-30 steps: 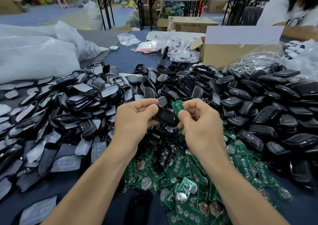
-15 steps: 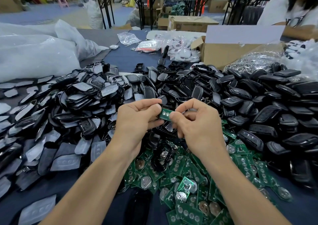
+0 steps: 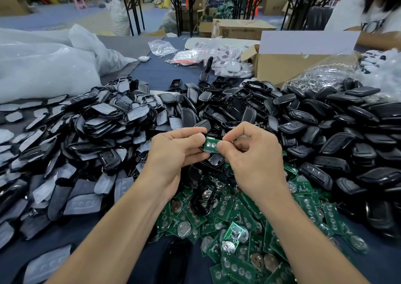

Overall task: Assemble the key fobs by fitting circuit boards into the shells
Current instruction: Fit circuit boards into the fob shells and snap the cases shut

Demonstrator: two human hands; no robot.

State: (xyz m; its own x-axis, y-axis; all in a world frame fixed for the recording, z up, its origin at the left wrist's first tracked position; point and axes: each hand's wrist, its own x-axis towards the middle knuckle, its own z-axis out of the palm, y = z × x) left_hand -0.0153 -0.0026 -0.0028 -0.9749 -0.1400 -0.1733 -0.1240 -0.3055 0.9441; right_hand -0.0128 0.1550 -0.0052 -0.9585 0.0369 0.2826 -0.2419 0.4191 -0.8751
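My left hand [image 3: 173, 149] grips a black key fob shell [image 3: 211, 136] by its left end, above the middle of the table. A small green circuit board [image 3: 211, 144] lies in the shell's open face. My right hand [image 3: 249, 151] pinches the board's right end between thumb and forefinger, covering that end of the shell. Below my hands spreads a heap of loose green circuit boards [image 3: 238, 225]. Black shells [image 3: 303, 127] are piled behind and to the right.
A pile of grey rubber button pads and shell halves [image 3: 86, 136] lies to the left. White plastic sacks [image 3: 43, 66] sit at the back left, a cardboard box [image 3: 286, 60] at the back right. A person in white [image 3: 368, 12] is at the far right.
The right hand brought the green board down from beside the shell onto its open face. Both hands have drawn closer together and now hold board and shell as one.
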